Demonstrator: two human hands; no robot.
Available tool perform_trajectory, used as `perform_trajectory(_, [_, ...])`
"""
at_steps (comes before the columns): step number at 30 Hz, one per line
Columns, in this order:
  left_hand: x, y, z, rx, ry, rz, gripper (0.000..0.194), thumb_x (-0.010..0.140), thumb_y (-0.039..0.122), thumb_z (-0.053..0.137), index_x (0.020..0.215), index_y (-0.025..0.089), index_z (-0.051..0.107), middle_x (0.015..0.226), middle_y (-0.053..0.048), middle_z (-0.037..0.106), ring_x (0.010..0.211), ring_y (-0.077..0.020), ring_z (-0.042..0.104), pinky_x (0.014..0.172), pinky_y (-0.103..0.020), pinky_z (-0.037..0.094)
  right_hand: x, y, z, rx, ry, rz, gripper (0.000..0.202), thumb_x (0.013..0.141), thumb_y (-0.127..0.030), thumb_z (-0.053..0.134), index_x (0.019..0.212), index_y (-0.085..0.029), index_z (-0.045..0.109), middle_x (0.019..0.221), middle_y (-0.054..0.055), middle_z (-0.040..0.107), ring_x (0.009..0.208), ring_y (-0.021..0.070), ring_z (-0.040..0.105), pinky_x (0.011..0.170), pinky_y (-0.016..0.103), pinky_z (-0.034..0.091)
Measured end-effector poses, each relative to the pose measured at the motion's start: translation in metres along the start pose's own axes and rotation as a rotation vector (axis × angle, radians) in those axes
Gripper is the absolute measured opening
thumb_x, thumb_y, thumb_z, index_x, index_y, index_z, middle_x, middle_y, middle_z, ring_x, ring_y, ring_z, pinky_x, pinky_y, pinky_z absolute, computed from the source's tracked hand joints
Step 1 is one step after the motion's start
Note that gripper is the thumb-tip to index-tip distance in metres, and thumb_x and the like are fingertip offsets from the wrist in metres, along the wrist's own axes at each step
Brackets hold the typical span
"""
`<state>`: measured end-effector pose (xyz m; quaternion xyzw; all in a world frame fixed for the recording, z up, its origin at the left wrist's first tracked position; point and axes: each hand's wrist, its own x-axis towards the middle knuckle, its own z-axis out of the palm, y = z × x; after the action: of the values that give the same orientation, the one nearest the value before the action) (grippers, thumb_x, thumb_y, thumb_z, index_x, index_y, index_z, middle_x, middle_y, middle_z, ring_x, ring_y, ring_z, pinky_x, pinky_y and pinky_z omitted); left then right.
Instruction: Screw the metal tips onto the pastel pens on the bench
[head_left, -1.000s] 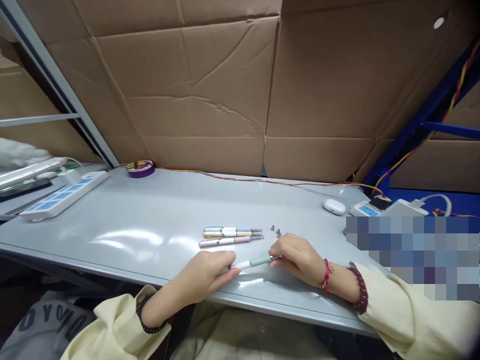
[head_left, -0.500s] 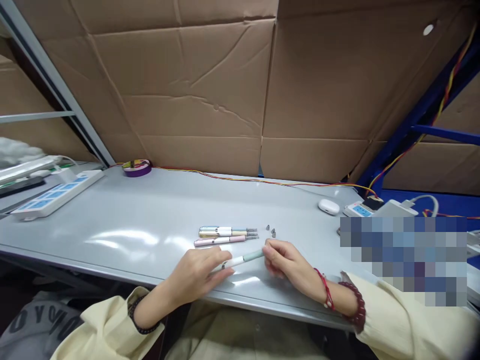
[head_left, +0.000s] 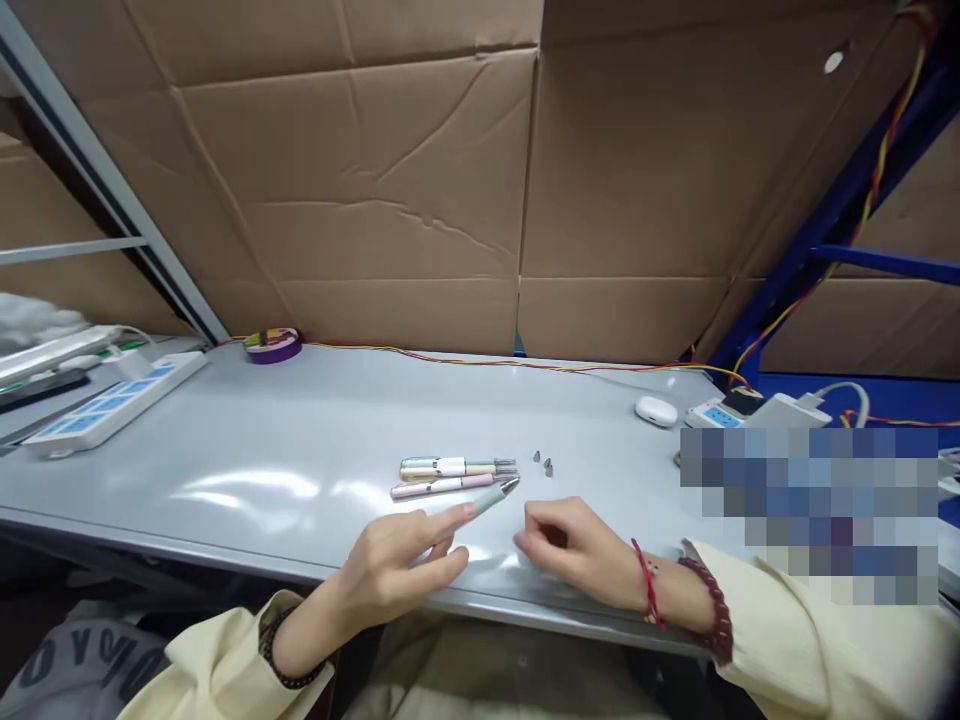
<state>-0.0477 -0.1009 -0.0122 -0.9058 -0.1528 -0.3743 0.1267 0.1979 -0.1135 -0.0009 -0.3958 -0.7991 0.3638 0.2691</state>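
Observation:
My left hand (head_left: 401, 558) holds a pale green pen (head_left: 492, 498) with a silver cone tip, which points up and right. The index finger lies along the pen, and the thumb is stretched out below; the pen's rear part is hidden by the hand. My right hand (head_left: 574, 545) rests by the table's front edge, apart from the pen, its fingers loosely curled with nothing showing in them. Beyond the left hand lie a pink pen (head_left: 442, 487), a yellow pen (head_left: 480, 471) and a blue pen (head_left: 420, 462), refills bare at the right. Several small silver pen tips (head_left: 548, 467) lie nearby.
A white earbud case (head_left: 656, 411) sits at the right. A power strip (head_left: 112, 405) lies at the left, another (head_left: 712, 414) at the back right. A purple tape roll (head_left: 273, 347) and red-yellow wires (head_left: 450, 359) run along the cardboard wall (head_left: 375, 230).
My right hand has let go of the green pen's front end and moved slightly down. The silver tip now shows, and the pen in my left hand points more upward.

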Motion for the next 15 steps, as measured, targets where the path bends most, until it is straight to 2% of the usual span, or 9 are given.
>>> perform_trajectory(3, [-0.0001, 0.0004, 0.0010, 0.087, 0.025, -0.062, 0.020, 0.082, 0.003, 0.043, 0.086, 0.019, 0.055, 0.089, -0.005, 0.060, 0.070, -0.0104, 0.058, 0.057, -0.019, 0.046, -0.0042, 0.0010, 0.0045, -0.269, -0.091, -0.197, 0.033, 0.086, -0.028, 0.045, 0.055, -0.018, 0.038, 0.052, -0.005, 0.038, 0.050, 0.0083, 0.031, 0.051, 0.022, 0.028])
perform_trajectory(5, [-0.0002, 0.0004, 0.0026, 0.130, 0.000, -0.098, 0.024, 0.081, 0.000, 0.040, 0.084, 0.019, 0.055, 0.081, -0.003, 0.057, 0.066, -0.0101, 0.056, 0.053, -0.018, 0.042, -0.0059, 0.0027, 0.0067, -0.378, -0.119, -0.280, 0.030, 0.086, -0.027, 0.044, 0.057, -0.018, 0.041, 0.054, -0.003, 0.044, 0.052, 0.0094, 0.034, 0.053, 0.023, 0.030])
perform_trajectory(11, [-0.0005, 0.0019, 0.0064, 0.142, -0.079, -0.187, 0.014, 0.082, 0.007, 0.045, 0.085, 0.018, 0.053, 0.075, -0.001, 0.056, 0.052, -0.0087, 0.045, 0.046, -0.019, 0.034, -0.0049, 0.0044, 0.0057, -0.452, -0.129, -0.308, 0.031, 0.089, -0.027, 0.040, 0.059, -0.018, 0.044, 0.056, -0.002, 0.048, 0.052, 0.0096, 0.036, 0.052, 0.022, 0.030])
perform_trajectory(15, [-0.0001, 0.0037, 0.0062, 0.138, -0.093, -0.211, 0.008, 0.083, 0.013, 0.047, 0.086, 0.018, 0.052, 0.068, 0.000, 0.056, 0.052, -0.0099, 0.049, 0.045, -0.019, 0.034, -0.0048, 0.0029, 0.0050, -0.454, -0.124, -0.311, 0.030, 0.088, -0.027, 0.040, 0.059, -0.018, 0.042, 0.056, -0.002, 0.047, 0.052, 0.0096, 0.035, 0.052, 0.022, 0.029])
